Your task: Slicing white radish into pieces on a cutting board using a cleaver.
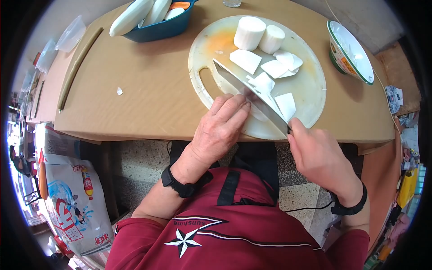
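Observation:
My right hand grips the dark handle of a kitchen knife, whose broad blade lies diagonally over a round white plastic cutting board. Against the near side of the blade, my left hand rests with bent fingers over a pale radish slice, mostly hidden by fingers and blade. Fine white shreds and cut white pieces lie just beyond the blade. Farther back are several flat white radish slices, beside two upright peeled radish chunks. An orange stain marks the board's left side.
A blue-green plastic basket holds long peeled radishes and an orange piece, back left. To the right stands a green-rimmed bowl with white shreds inside. A long stick lies on the brown-covered table. A printed white bag stands lower left.

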The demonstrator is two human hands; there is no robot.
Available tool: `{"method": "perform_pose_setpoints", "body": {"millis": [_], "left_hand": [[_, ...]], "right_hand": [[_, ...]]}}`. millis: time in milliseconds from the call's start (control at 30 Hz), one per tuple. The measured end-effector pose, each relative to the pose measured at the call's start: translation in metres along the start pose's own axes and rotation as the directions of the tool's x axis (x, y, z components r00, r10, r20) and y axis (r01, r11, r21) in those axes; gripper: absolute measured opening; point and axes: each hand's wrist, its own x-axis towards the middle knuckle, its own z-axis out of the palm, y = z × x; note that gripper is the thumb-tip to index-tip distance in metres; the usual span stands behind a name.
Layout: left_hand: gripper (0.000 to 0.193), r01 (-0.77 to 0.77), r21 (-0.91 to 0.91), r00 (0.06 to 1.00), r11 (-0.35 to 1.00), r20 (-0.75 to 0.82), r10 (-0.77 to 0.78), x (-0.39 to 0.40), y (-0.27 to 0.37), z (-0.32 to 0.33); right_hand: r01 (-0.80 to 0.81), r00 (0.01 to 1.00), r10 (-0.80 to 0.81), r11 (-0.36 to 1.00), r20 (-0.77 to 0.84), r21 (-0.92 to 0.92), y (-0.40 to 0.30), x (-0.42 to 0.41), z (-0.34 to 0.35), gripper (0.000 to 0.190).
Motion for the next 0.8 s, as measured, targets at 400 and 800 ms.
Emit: {"method": "perform_pose_setpoints", "body": {"millis": [400,800], "left_hand": [[0.034,-0.012,0.006,0.999,1.0,-0.033,0.012,-0.001,0.0,0.003],[0.034,0.008,-0.011,0.999,1.0,-0.05,-0.008,-0.004,-0.001,0.005]], "right_hand": [[0.055,0.998,-0.054,0.998,-0.041,0.022,0.002,0.059,0.008,0.012],[-0.046,0.999,0.046,0.998,0.02,0.031,0.014,-0.014,-0.006,0.014]]}}
